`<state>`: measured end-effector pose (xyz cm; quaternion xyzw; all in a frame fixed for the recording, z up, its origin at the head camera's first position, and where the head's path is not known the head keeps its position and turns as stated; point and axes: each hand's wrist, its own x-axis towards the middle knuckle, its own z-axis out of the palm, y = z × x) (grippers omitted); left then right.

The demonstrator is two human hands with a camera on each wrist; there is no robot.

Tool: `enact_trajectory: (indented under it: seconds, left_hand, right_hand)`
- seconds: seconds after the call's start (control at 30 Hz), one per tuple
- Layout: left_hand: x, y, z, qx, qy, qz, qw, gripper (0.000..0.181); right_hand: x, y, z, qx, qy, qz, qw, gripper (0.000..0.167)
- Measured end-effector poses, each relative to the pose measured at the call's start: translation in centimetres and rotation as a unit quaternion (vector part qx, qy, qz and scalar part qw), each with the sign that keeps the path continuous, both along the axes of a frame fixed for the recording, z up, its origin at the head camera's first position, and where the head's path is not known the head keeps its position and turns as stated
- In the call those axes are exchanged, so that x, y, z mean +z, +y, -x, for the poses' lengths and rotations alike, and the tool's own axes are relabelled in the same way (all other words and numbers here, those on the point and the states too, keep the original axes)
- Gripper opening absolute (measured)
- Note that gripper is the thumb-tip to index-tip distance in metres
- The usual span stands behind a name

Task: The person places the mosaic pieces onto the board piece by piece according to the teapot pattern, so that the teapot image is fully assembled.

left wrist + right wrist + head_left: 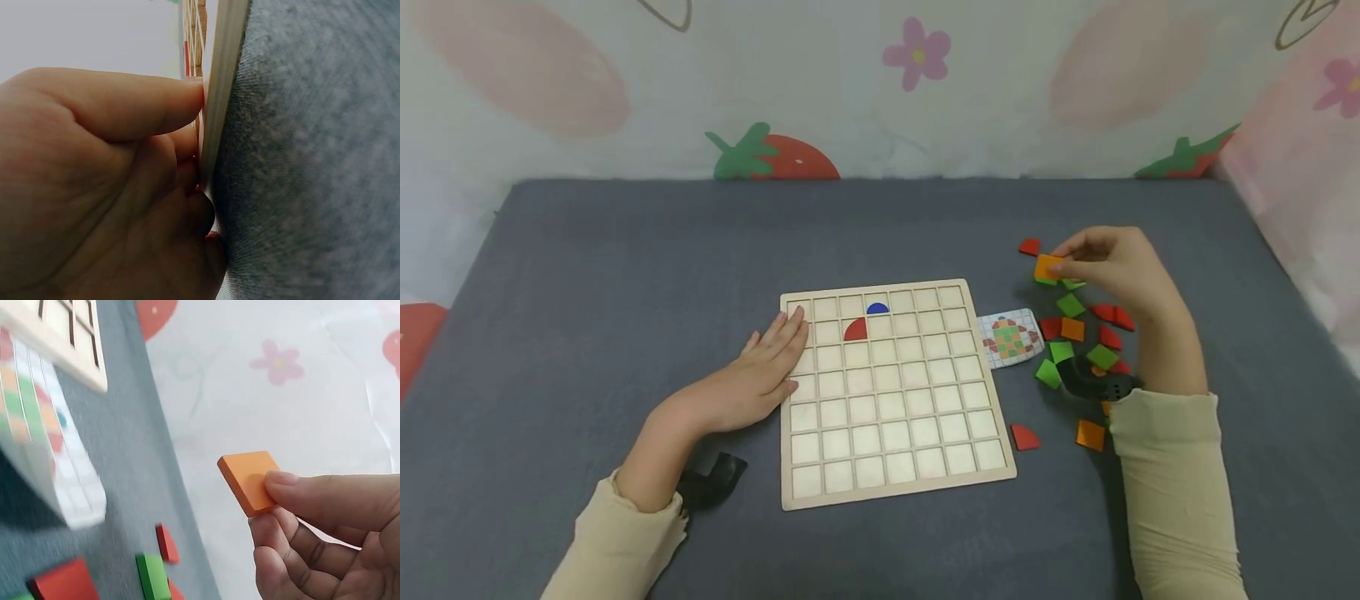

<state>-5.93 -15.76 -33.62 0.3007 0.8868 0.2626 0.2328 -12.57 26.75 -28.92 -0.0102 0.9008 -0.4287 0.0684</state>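
A wooden grid board point(887, 493) lies on the table, divided into many square cells. Near its top sit a blue half-round piece point(877, 308) and a red quarter-round piece point(856, 330). My left hand point(760, 375) rests along the board's left edge, fingers extended over the frame; the left wrist view shows its thumb touching the board's rim point(224, 81). Between thumb and fingers, my right hand point(1120, 267) pinches an orange square tile point(249, 481), held above the loose pieces at the right.
Green, red and orange pieces lie scattered right of the board, among them a green tile point(1071, 305) and an orange tile point(1091, 435). A pattern card point(1028, 355) sticks out by the board's right edge. A red quarter piece point(1025, 437) lies nearer the front. Behind the table hangs a printed cloth point(985, 108).
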Motion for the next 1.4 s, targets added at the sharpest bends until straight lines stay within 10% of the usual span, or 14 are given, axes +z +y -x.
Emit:
enact_trajectory:
  seconds: [0.57, 1.13, 1.4]
  left_hand:
    - [0.8, 0.9, 1.8, -0.008, 0.009, 0.017, 0.9998, 0.061]
    - [1.1, 1.3, 0.0, 0.011, 0.007, 0.011, 0.9999, 0.062]
    - [1.2, 1.8, 0.3, 0.011, 0.003, 0.015, 0.9998, 0.063]
  right_hand:
    - [1.1, -5.6, 0.5, 0.041, 0.016, 0.064, 0.9970, 0.020]
    - [-1.0, -12.9, 0.9, 0.166, -0.074, 0.039, 0.9825, 0.011]
    - [-1.3, -14.3, 1.1, 0.167, -0.128, -0.007, 0.9775, 0.008]
